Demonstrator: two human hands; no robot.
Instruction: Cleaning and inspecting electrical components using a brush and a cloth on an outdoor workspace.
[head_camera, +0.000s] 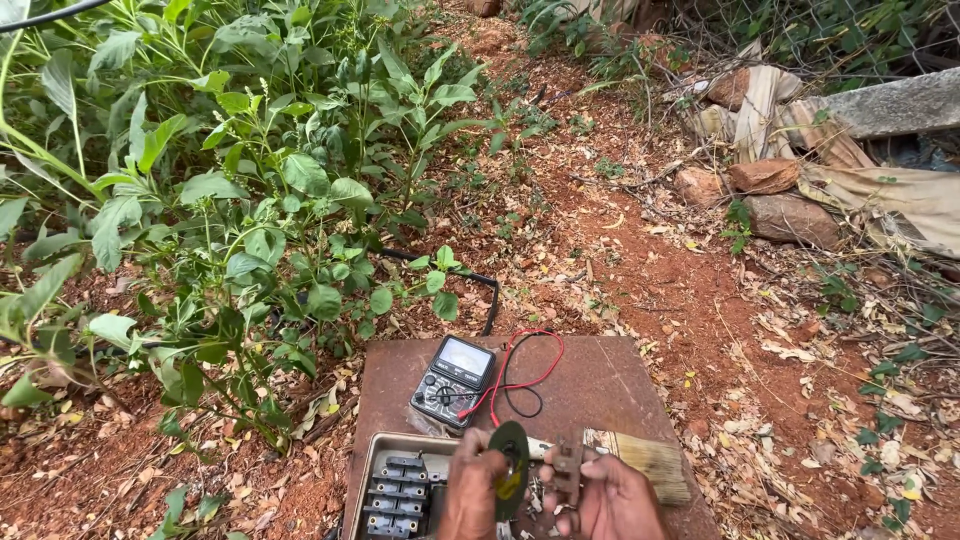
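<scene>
At the bottom centre, my left hand (472, 492) grips a tool with a dark green round end (511, 458), probably a screwdriver handle. My right hand (610, 500) holds a small brown part (567, 463) right beside it. Both hands hover over an open beige metal box (375, 452) that holds several black terminal blocks (394, 492). A black multimeter (453, 380) with red and black leads (520, 375) lies just beyond them on a rusty brown metal plate (600, 375). A paintbrush (648, 462) with pale bristles rests on the plate at the right.
Dense green plants (230, 170) fill the left side. A black cable (480, 285) runs from them toward the plate. Red soil with dry leaves (700, 290) lies to the right, with stones (790, 215), striped cloth (800, 120) and a concrete slab (895, 105) at the upper right.
</scene>
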